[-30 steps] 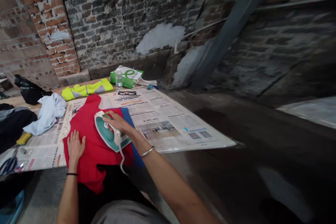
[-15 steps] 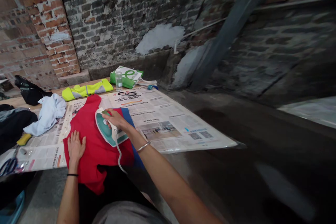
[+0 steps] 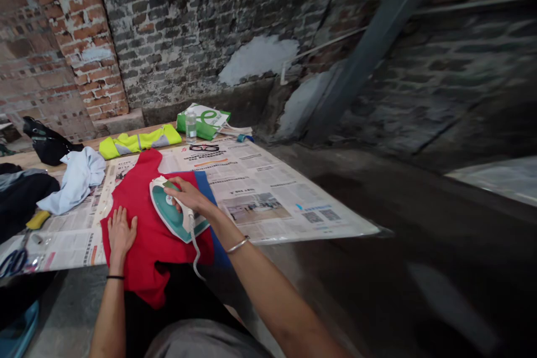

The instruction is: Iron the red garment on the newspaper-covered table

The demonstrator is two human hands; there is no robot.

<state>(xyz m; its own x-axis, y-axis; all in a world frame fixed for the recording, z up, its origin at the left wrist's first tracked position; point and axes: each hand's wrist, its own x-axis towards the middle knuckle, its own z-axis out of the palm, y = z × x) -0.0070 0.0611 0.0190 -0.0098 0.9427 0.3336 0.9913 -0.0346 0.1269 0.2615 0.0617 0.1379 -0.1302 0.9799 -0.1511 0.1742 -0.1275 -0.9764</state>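
Note:
A red garment [image 3: 140, 190] with a blue edge [image 3: 207, 191] is spread over the newspaper-covered table [image 3: 251, 179], its lower part hanging past the near edge. My left hand [image 3: 121, 232] lies flat on the garment's left side, fingers stretched out. The fingers of my right hand [image 3: 184, 194] are wrapped round the handle of a green and white iron [image 3: 165, 210], which rests on the red cloth. From the iron's rear a white cord [image 3: 196, 254] hangs down. The underside of the iron is hidden.
Behind lie black-framed glasses [image 3: 203, 147], a clear bottle [image 3: 190, 127], a green and white bag [image 3: 205, 120] and a yellow vest [image 3: 140, 141]. To the left are a light blue cloth [image 3: 78, 179], dark clothes [image 3: 25, 201], a yellow sponge [image 3: 38, 220] and scissors [image 3: 14, 262].
The iron in my right hand has shifted slightly towards me and turned a little. My left hand has stayed flat on the red garment.

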